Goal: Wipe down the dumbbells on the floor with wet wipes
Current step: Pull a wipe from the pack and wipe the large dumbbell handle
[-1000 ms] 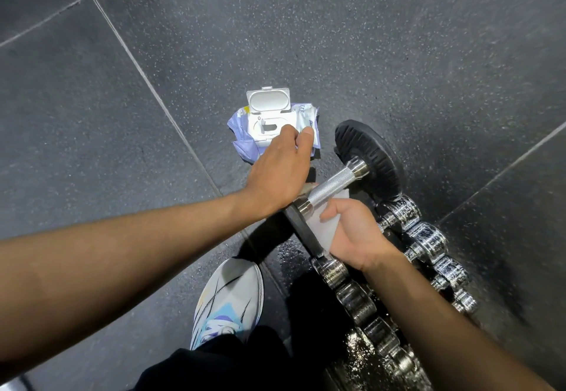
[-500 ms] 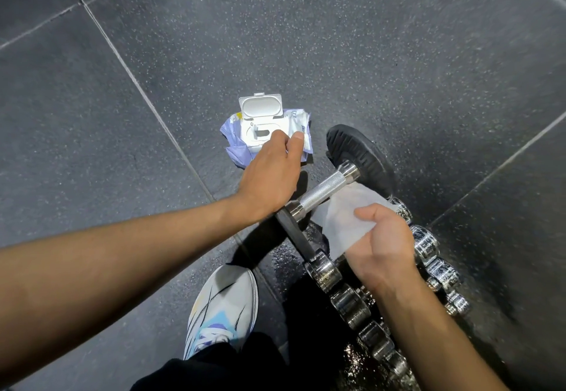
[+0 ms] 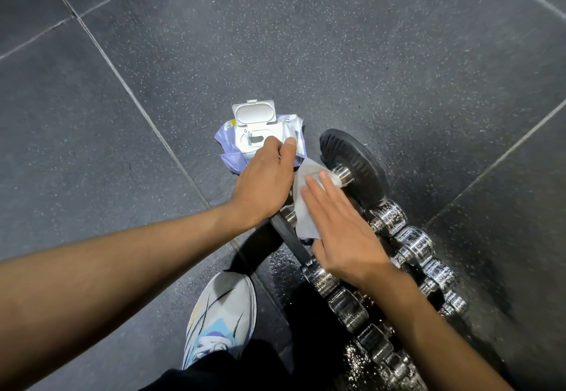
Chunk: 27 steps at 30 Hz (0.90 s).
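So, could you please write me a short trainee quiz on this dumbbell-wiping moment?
1. True or false: the lid of the wipes pack is shut.
2. Which hand presses the wipe onto the dumbbell handle?
3. The left hand rests by: A) the shoe B) the wipes pack C) the chrome dumbbells

Key: 1 false, it stands open. 2 the right hand, fingers flat. 3 B.
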Each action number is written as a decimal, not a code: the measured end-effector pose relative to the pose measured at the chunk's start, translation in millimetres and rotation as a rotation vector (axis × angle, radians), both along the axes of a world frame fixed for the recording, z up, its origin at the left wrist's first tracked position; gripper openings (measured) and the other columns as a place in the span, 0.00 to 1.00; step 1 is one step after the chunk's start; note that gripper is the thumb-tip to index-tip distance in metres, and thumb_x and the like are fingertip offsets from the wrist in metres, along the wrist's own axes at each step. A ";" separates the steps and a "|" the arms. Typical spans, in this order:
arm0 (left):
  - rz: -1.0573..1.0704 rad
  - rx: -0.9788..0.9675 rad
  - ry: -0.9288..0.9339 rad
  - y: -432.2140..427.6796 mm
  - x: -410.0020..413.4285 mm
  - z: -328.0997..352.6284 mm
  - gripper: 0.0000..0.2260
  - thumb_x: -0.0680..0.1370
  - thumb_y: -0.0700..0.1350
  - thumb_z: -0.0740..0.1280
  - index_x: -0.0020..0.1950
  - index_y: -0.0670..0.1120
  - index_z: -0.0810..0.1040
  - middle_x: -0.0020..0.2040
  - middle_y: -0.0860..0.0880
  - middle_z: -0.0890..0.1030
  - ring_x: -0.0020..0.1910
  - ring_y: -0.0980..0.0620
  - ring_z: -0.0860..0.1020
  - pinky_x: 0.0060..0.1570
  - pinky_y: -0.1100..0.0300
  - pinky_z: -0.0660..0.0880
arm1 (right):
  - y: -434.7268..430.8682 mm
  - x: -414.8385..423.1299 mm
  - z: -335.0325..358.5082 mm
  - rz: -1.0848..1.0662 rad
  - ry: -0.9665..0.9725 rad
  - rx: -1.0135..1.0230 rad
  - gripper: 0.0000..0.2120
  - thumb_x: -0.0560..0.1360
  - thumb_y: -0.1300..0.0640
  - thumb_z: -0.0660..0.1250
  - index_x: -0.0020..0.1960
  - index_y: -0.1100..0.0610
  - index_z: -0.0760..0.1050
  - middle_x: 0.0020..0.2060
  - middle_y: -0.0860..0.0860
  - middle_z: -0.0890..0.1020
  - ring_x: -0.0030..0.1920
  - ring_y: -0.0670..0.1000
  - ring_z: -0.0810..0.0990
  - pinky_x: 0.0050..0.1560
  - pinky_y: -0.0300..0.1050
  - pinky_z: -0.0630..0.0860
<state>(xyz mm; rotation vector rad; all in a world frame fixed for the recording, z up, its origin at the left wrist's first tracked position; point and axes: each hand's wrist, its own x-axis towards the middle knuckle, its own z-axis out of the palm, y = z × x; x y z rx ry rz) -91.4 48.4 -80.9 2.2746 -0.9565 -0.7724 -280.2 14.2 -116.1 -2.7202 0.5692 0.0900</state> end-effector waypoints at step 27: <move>-0.020 0.043 -0.031 3.7 -11.8 14.8 0.14 0.86 0.55 0.53 0.50 0.48 0.71 0.49 0.49 0.78 0.50 0.45 0.76 0.49 0.49 0.72 | -60.8 115.8 38.9 0.400 0.922 -0.054 0.11 0.75 0.48 0.70 0.55 0.50 0.75 0.37 0.45 0.73 0.42 0.51 0.76 0.43 0.46 0.71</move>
